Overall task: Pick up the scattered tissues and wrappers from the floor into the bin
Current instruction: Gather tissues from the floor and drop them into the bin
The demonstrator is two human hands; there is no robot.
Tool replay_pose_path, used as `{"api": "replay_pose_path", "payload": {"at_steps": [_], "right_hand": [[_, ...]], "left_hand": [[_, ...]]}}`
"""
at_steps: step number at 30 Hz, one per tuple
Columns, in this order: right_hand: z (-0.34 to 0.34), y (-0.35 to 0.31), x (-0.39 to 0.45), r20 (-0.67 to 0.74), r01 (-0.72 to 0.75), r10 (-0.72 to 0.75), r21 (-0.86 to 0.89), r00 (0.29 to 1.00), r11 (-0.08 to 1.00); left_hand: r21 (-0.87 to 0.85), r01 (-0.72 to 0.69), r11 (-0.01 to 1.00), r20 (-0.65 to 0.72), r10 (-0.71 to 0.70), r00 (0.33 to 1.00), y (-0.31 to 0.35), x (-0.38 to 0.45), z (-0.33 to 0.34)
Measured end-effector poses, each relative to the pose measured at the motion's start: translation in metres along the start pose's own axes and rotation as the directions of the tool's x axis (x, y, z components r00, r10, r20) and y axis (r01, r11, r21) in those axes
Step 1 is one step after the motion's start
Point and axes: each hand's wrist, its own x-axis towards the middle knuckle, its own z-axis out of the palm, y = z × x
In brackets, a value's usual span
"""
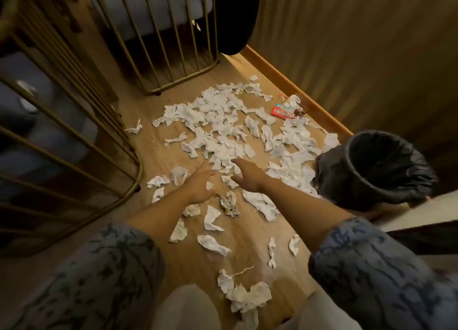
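The left hand (199, 184) reaches forward and down over the wooden floor (148, 156), palm down, its fingers extended and loosely spread; a small white scrap shows just beside its thumb, but whether the hand grips it cannot be told. The right hand (247, 172) stretches out beside it, fingers straight and pointing into the near edge of the tissue heap, holding nothing that shows. Both forearms come out of blue patterned sleeves (371, 267).

Between and just below the two hands lies a crumpled silver foil wrapper (226, 205), with loose tissues around it. The crumpled white tissues (218, 126) cover the floor in a broad scatter ahead of the hands, thickest in the middle, with more pieces trailing back toward the person's knees. Farther off, near the wooden skirting, a red wrapper (278, 111) lies among tissues.

The bin (376, 166), lined with a black bag, stands to the right of the right arm, tissues touching its base. Gold metal chair frames (158, 56) stand at the left and far end.
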Motion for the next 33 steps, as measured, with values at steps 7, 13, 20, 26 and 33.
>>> {"api": "replay_pose_path", "payload": {"at_steps": [7,13,20,26,33], "right_hand": [[0.094,0.072,0.066,-0.064,-0.032,0.032,0.002,0.997,0.999],[0.180,0.104,0.082,-0.147,-0.015,0.028,0.092,0.989,0.996],[0.269,0.117,0.032,-0.303,-0.096,0.139,0.153,0.943,0.984],[0.369,0.135,-0.041,-0.515,-0.517,0.685,0.451,0.515,0.728],[0.480,0.112,-0.149,-0.544,-0.546,0.602,0.284,0.585,0.788]], "left_hand": [[0.124,-0.083,0.989,0.023,0.080,0.996,-0.057,0.075,0.086],[0.181,-0.170,0.969,0.058,0.161,0.985,-0.095,0.091,0.149],[0.280,-0.352,0.893,0.271,0.278,0.922,-0.140,0.076,0.206],[0.361,-0.206,0.910,0.349,0.073,0.934,-0.200,0.070,0.271],[0.287,-0.209,0.935,-0.027,0.226,0.974,-0.244,0.038,0.348]]}}
